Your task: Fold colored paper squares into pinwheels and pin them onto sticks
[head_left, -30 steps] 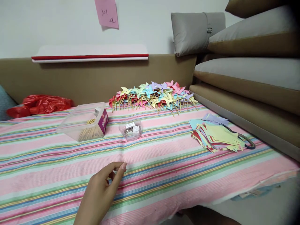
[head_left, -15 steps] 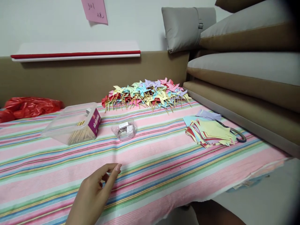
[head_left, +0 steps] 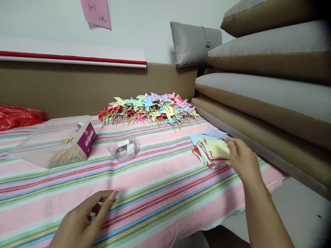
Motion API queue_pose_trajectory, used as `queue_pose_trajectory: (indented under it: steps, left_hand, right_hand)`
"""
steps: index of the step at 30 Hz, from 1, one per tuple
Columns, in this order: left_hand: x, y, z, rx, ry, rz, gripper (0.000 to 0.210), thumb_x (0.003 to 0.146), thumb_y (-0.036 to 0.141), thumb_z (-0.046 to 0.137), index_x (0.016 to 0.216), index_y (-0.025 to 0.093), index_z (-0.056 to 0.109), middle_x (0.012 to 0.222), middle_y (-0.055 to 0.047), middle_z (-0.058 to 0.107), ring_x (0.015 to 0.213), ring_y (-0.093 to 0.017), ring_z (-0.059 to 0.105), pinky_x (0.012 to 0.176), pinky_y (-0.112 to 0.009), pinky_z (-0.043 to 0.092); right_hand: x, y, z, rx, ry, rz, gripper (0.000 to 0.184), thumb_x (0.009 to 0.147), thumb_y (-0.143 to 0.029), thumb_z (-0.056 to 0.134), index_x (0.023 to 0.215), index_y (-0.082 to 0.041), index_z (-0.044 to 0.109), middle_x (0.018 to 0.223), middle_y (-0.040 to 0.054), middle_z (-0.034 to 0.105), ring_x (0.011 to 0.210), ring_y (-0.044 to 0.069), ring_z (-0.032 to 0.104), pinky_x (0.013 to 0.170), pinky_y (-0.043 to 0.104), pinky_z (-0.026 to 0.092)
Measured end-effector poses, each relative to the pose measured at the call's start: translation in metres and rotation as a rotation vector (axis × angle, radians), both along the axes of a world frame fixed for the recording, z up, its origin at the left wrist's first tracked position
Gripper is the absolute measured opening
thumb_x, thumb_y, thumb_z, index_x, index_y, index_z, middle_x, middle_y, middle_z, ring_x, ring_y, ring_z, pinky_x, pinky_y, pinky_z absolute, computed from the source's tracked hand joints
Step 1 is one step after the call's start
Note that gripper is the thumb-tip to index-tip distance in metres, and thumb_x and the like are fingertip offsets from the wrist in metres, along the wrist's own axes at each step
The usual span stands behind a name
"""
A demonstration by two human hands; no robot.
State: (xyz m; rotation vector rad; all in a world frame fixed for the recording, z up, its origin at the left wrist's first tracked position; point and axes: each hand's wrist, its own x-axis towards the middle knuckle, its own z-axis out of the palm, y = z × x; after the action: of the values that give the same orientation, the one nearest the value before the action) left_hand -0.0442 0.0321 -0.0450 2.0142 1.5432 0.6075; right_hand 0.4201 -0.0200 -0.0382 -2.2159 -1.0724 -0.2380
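Note:
My left hand [head_left: 86, 213] hovers over the near left of the striped cloth, thumb and forefinger tips together, with nothing visible between them. At the right edge of a stack of cut paper pieces [head_left: 216, 148], pale yellow on top, is my right hand [head_left: 243, 156]. Its fingers are curled in, and what they grip, if anything, is hidden. The dark looped handle beside the stack is now behind this hand. A clear plastic bag [head_left: 125, 150] of small metal pieces lies ahead of my left hand. Behind it is a heap of finished paper pinwheels [head_left: 152, 106] on thin sticks.
A clear plastic box [head_left: 64, 137] with thin wooden sticks and a purple label stands on the left. Beyond it lies a red plastic bag [head_left: 20, 117]. Large stacked cushions [head_left: 263, 89] line the right side. The striped cloth [head_left: 155, 186] ends at the front right.
My right hand has come into view from the lower right and reached the paper stack. The view has turned to the right. My left hand keeps the same pinched shape.

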Motion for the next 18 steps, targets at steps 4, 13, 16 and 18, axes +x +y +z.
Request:
queue_pose_trajectory:
  steps: [4, 13, 16, 18]
  left_hand:
    - [0.0, 0.0, 0.001, -0.021, 0.013, -0.025, 0.043, 0.083, 0.066, 0.059, 0.103, 0.031, 0.074, 0.097, 0.0, 0.079, 0.087, -0.024, 0.074, 0.067, -0.025, 0.058]
    - [-0.002, -0.002, 0.004, -0.011, -0.013, -0.003, 0.044, 0.085, 0.067, 0.057, 0.103, 0.03, 0.074, 0.097, 0.0, 0.079, 0.087, -0.024, 0.073, 0.068, -0.025, 0.057]
    - [-0.007, -0.001, 0.003, -0.027, 0.009, -0.034, 0.043, 0.088, 0.064, 0.057, 0.109, 0.031, 0.073, 0.099, 0.001, 0.078, 0.083, -0.022, 0.072, 0.066, -0.025, 0.056]
    - [-0.008, -0.001, 0.003, -0.019, 0.01, -0.041, 0.043, 0.089, 0.063, 0.056, 0.11, 0.031, 0.073, 0.099, 0.001, 0.079, 0.075, -0.021, 0.071, 0.063, -0.026, 0.055]
  right_hand:
    - [-0.01, 0.019, -0.022, -0.178, 0.007, 0.019, 0.051, 0.09, -0.045, 0.057, 0.126, -0.01, 0.065, 0.121, 0.0204, 0.072, 0.111, 0.037, 0.066, 0.09, 0.043, 0.049]
    - [-0.008, 0.024, -0.034, -0.31, 0.018, -0.009, 0.047, 0.096, -0.043, 0.043, 0.12, -0.012, 0.069, 0.106, 0.0188, 0.076, 0.094, 0.034, 0.07, 0.076, 0.038, 0.047]
    - [-0.003, 0.023, -0.035, -0.309, 0.041, -0.012, 0.051, 0.095, -0.048, 0.044, 0.124, -0.013, 0.068, 0.106, 0.0165, 0.077, 0.093, 0.032, 0.071, 0.074, 0.036, 0.048]
    - [0.0, 0.022, -0.037, -0.3, 0.05, -0.016, 0.057, 0.092, -0.052, 0.048, 0.129, -0.012, 0.066, 0.113, 0.0171, 0.076, 0.098, 0.032, 0.07, 0.076, 0.035, 0.049]
